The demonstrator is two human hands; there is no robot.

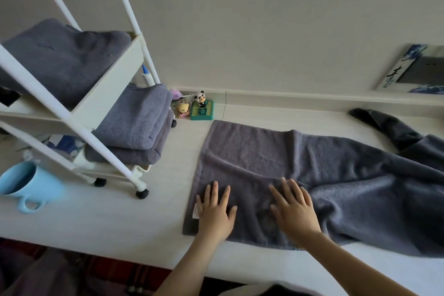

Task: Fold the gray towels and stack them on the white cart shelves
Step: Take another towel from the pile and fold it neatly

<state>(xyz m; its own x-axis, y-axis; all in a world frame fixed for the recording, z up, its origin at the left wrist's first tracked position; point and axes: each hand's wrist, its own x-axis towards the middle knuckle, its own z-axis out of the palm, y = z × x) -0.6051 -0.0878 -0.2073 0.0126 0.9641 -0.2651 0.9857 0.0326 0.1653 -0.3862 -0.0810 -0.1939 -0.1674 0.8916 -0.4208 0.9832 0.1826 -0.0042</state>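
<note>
Lying along the table's (144,218) near edge, a towel (276,158) is pressed flat by both hands, left (216,211) and right (295,211), fingers spread; folded towels (134,122) are stacked in the cart (105,98).

It looked like a home: a white cart (113,103) stacked with folded towels (134,125), a blue mug (28,182) and toy figurines (200,106) stood on a pale bench (108,214) beyond the hands.
</note>
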